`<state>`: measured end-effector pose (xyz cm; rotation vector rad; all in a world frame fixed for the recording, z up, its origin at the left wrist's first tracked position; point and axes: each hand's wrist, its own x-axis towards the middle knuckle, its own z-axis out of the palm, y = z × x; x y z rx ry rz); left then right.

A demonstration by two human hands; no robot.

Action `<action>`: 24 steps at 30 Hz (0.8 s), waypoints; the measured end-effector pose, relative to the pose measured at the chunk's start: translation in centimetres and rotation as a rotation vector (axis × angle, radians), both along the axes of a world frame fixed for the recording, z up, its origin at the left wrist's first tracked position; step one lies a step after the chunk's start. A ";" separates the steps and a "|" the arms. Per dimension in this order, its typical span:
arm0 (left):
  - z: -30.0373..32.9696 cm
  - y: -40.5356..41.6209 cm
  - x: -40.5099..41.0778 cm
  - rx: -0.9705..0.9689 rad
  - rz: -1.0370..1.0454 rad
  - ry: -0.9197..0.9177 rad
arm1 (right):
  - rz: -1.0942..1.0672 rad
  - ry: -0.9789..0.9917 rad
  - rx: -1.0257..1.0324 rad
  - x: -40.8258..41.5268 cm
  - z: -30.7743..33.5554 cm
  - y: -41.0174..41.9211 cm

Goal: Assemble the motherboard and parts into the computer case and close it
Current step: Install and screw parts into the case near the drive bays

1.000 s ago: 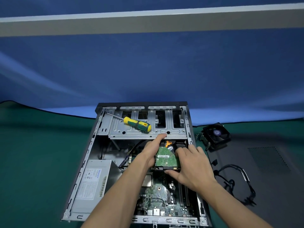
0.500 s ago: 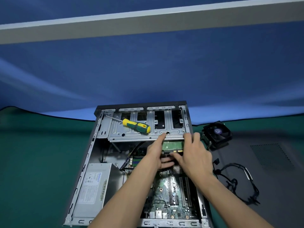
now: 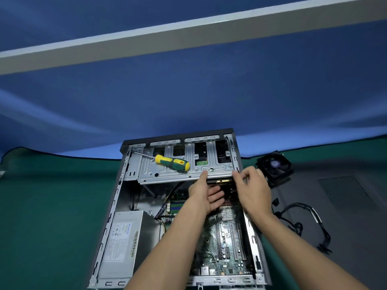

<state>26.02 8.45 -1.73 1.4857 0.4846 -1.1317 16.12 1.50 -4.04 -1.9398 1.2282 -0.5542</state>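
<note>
Both hands are working at the drive cage (image 3: 184,170) inside the open computer case (image 3: 117,195). The hard drive (image 3: 222,181) is sitting almost wholly under the cage, only its near edge with gold contacts showing just beyond the fingertips; a scrap of its green board (image 3: 202,163) is peeking through a cage slot further off.

Left hand (image 3: 206,195): fingers straight and relaxed, palm turned up and inward, thumb tip touching the cage's folded front lip. It is gripping nothing. Likely it is steadying against the lip while the fingers nudge the drive home.

Right hand (image 3: 250,189): fingers loosely curled, tips at the cage's corner on the side away from the left hand. Whether it is pinching anything, cannot tell; motion blur is smearing the fingertips.

Cage is thin stamped sheet steel, dull grey, punched with slots and screw holes. A screwdriver (image 3: 172,162) with a chunky yellow-and-green handle is lying flat on top of it, beyond the left hand, presumably parked within reach for the drive screws.

Below the wrists, the motherboard (image 3: 228,243) is lying flat in the case floor: green laminate, long dark slots, a finned silver heatsink (image 3: 227,214). The boxy grey power supply (image 3: 123,241) is sitting outboard of the left forearm.

On the green worktop (image 3: 52,206), outboard of the right hand: a black fan (image 3: 274,164), a loose black cable (image 3: 301,220), and the dark side panel (image 3: 339,197), not yet fitted.
</note>
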 end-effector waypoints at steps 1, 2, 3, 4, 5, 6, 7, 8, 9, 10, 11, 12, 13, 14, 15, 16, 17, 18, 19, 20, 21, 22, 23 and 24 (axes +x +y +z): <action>0.0 0.1 0.0 -0.002 -0.002 0.017 | -0.051 -0.117 0.106 -0.7 -0.2 -0.3; -0.1 0.0 0.0 -0.025 0.014 0.032 | -0.097 -0.189 0.187 -1.5 -0.4 -0.8; -0.1 -0.3 -0.1 -0.058 0.037 0.040 | -0.127 -0.211 0.231 -2.5 -0.7 -1.3; -0.2 -0.5 -0.4 -0.093 0.059 0.046 | -0.136 -0.201 0.246 -3.5 -1.1 -1.8; -0.2 -0.8 -0.8 -0.129 0.077 0.052 | -0.134 -0.177 0.248 -4.4 -1.5 -2.3; -0.4 -1.1 -1.3 -0.160 0.093 0.057 | -0.131 -0.155 0.247 -5.2 -1.9 -2.7; -0.6 -1.3 -1.7 -0.183 0.108 0.057 | -0.131 -0.141 0.250 -5.8 -2.3 -3.1; -0.8 -1.6 -1.9 -0.196 0.124 0.049 | -0.134 -0.133 0.256 -6.2 -2.6 -3.3; -1.1 -1.7 -2.0 -0.198 0.132 0.037 | -0.136 -0.121 0.263 -6.5 -2.8 -3.5; -1.3 -1.8 -1.9 -0.192 0.124 0.023 | -0.134 -0.104 0.270 -6.6 -3.1 -3.6; -1.4 -1.7 -1.7 -0.175 0.099 0.010 | -0.122 -0.081 0.273 -6.7 -3.5 -3.6; -1.5 -1.7 -1.5 -0.149 0.066 -0.001 | -0.103 -0.055 0.275 -6.7 -3.8 -3.6; -1.5 -1.6 -1.4 -0.119 0.031 -0.011 | -0.079 -0.028 0.277 -6.6 -4.2 -3.7; -1.5 -1.5 -1.3 -0.090 -0.001 -0.020 | -0.048 0.006 0.276 -6.4 -4.6 -3.7; -1.5 -1.5 -1.2 -0.062 -0.028 -0.029 | -0.014 0.050 0.267 -6.1 -4.9 -3.7; -1.5 -1.5 -1.1 -0.037 -0.050 -0.035 | 0.020 0.098 0.249 -5.8 -5.3 -3.8; -1.5 -1.5 -1.0 -0.015 -0.068 -0.035 | 0.046 0.145 0.227 -5.5 -5.6 -3.8; -1.5 -1.6 -0.8 0.003 -0.082 -0.033 | 0.065 0.191 0.205 -5.2 -5.9 -4.0; -1.5 -1.6 -0.7 0.017 -0.095 -0.029 | 0.081 0.240 0.184 -4.9 -6.2 -4.1; -1.5 -1.6 -0.6 0.026 -0.103 -0.027 | 0.099 0.293 0.168 -4.7 -6.4 -4.3; -1.6 -1.6 -0.4 0.034 -0.110 -0.025 | 0.126 0.346 0.155 -4.5 -6.7 -4.4; -1.7 -1.6 -0.3 0.041 -0.118 -0.024 | 0.162 0.395 0.141 -4.3 -6.9 -4.5; -1.8 -1.6 -0.2 0.045 -0.127 -0.025 | 0.197 0.437 0.127 -4.2 -7.1 -4.5; -1.9 -1.5 -0.1 0.046 -0.136 -0.026 | 0.224 0.463 0.116 -4.0 -7.3 -4.5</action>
